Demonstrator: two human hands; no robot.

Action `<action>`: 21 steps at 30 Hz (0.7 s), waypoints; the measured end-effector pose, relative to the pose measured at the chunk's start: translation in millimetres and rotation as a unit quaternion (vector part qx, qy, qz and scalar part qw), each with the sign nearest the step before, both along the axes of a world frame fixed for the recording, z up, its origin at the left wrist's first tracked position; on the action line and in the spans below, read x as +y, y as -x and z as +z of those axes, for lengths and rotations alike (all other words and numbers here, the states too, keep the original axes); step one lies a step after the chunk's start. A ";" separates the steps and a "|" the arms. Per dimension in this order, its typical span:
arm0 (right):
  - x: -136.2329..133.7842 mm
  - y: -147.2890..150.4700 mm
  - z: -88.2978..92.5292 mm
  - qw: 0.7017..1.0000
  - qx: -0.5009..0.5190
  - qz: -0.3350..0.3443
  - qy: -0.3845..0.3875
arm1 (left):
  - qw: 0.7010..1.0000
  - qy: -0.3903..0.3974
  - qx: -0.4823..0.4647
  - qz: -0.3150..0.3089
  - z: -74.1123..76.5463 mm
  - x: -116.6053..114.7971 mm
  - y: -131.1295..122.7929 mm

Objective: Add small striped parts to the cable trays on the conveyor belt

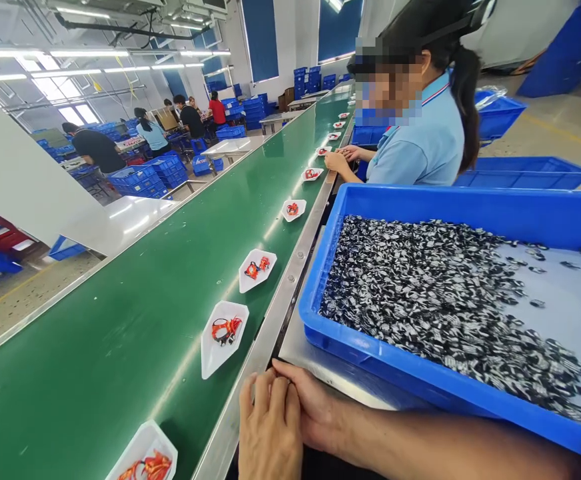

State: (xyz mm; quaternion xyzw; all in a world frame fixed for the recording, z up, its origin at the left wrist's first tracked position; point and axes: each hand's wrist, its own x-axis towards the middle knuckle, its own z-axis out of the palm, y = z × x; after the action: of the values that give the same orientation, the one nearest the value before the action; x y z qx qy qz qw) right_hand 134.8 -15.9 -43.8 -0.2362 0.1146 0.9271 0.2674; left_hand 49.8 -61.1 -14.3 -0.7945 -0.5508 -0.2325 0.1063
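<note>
Workshop Station: Position and Risk Notes

Blue plastic crates and further workstations are seen down a long factory hall, beyond a green conveyor belt [135,320] edged by a steel rail [265,347]. The belt's long axis is directed from lower left to far upper right. White paper trays [215,360] carrying orange cords [226,329] are spaced along it; the nearest full tray's point is directed toward the viewer. A blue crate [420,200] is set on a steel tabletop [320,370], with its long axis lying across the view. Black-and-white small pieces [420,300] are heaped in it.

The left hand [269,430] and right hand [310,407] are held together at the rail, nearest the tray and the crate corner. Both are closed in; whether anything is held cannot be told. A co-worker [415,140] is seated farther along.

Spillage is possible if the crate is nudged by the right forearm [420,440]. Small items could be lost if dropped beside the rail.
</note>
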 end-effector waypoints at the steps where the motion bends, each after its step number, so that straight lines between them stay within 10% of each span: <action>1: 0.1 -0.8 -1.0 1.000 0.012 0.019 0.017 | 1.000 -0.014 0.007 -0.002 -5.0 -2.8 -3.8; 21: 0.0 -4.6 8.5 0.997 0.033 0.035 0.053 | 0.996 -0.020 0.077 -0.032 1.0 -2.0 0.3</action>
State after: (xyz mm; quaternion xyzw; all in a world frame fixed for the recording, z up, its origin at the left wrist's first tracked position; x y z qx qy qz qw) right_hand 139.4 -15.9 -35.2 -0.2230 0.1641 0.9358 0.2182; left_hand 49.5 -63.1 -13.3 -0.8250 -0.5103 -0.1854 0.1568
